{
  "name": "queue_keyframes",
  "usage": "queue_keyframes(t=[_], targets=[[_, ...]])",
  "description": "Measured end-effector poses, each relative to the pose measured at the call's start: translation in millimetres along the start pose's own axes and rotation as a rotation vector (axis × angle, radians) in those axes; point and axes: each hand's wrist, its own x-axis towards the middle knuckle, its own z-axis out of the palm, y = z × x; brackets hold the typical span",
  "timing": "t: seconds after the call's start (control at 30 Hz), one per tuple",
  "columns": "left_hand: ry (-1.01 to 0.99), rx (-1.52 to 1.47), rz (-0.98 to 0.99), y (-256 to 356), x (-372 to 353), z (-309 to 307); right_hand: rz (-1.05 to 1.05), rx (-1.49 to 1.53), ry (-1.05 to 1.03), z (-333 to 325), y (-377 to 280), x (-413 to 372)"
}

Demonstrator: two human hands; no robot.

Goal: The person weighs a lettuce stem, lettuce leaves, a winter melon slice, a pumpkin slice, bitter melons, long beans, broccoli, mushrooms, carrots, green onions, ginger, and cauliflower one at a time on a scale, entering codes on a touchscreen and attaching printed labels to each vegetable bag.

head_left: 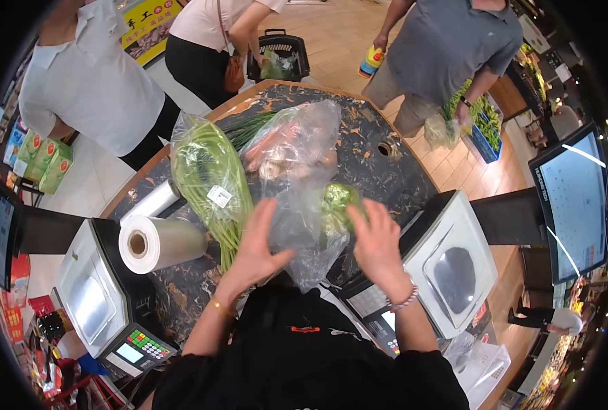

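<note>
My left hand, its thumb spread from the fingers, is open beside a clear bag of long green stalks with a white label. On the other side, my right hand has its fingers apart at the edge of a clear plastic bag of green leafy vegetables. Crumpled clear plastic lies between the two hands. Beyond it on the dark counter rests a clear bag of orange and pale vegetables. Thin green stems show between the bags.
Plastic bag rolls lie at the left. Weighing scales stand on the left and right, with a monitor at far right. Across the counter, several people stand; one holds a bag of greens near a black basket.
</note>
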Motion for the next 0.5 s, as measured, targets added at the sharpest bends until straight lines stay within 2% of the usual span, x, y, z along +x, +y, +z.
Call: queue_keyframes(t=[0.03,0.1,0.13,0.2,0.23,0.27,0.3,0.33,0.4,0.43,0.47,0.5], targets=[[-0.01,0.064,0.037,3.9,8.7,10.4,-0.015,-0.164,-0.073,10.8,-2.4,-5.7],[-0.041,0.192,0.124,0.5,24.1,33.7,-0.169,-0.075,0.018,41.5,-13.8,-5.8],[0.005,0.217,0.155,-15.5,29.1,42.9,-0.249,-0.006,0.072,52.6,-13.4,-5.3],[0.117,0.273,0.22,-61.2,43.3,53.4,-0.132,0.306,0.166,70.0,7.0,-0.3],[0.165,0.068,0.115,-74.0,48.9,51.5,-0.08,0.466,0.216,71.7,15.3,6.3],[0.199,-0.137,0.002,-84.7,47.9,49.6,0.027,0.643,0.416,61.7,21.6,11.8],[0.22,-0.341,-0.114,-90.3,44.4,46.1,0.237,0.875,0.411,33.9,21.7,13.6],[0.254,-0.39,-0.14,-89.8,45.8,41.5,0.442,1.104,0.408,8.5,25.8,14.9],[0.316,-0.491,-0.189,-89.1,48.9,32.7,0.334,1.283,0.615,8.2,55.1,6.2],[0.28,-0.434,-0.213,-96.0,50.8,29.6,0.386,1.346,0.668,-11.9,54.5,0.1],[0.321,-0.294,-0.116,-100.9,52.2,36.1,0.431,1.318,0.711,-35.5,52.8,-7.6],[0.365,-0.151,-0.022,-79.6,52.6,37.2,0.331,1.423,0.74,-60.0,48.3,-11.6]])
